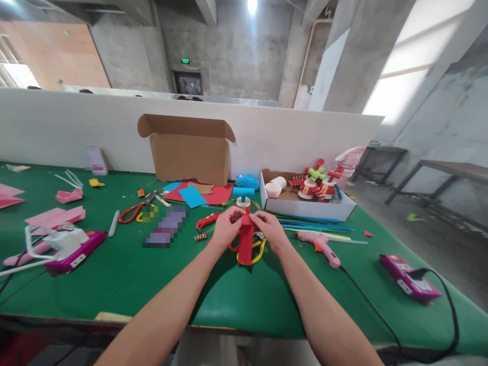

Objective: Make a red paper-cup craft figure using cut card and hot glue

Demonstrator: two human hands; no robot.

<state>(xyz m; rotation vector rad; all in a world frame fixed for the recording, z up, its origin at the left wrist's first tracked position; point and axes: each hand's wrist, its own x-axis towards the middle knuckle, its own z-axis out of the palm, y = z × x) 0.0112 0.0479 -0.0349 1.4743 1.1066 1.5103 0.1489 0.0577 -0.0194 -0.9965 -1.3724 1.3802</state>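
Note:
My left hand (pixel 227 227) and my right hand (pixel 269 229) meet over the table, fingers closed on the upper end of a red paper strip (pixel 245 246). The strip hangs down between them, and its top looks folded. Beneath it lies a pair of scissors (pixel 261 251) with red and yellow handles, partly covered. Right behind my fingers stands a white paper cup (pixel 243 203) with a red band and springy folded arms at its sides. A red stapler-like tool (pixel 208 220) rests left of my left hand.
A pink glue gun (pixel 320 245) lies to the right, its cord running to the front edge. Behind it a white box (pixel 308 206) holds cups and paper figures. Orange-handled scissors (pixel 131 212), coloured paper (pixel 192 196) and purple power strips (pixel 409 278) lie around. A cardboard box (pixel 190 152) stands behind.

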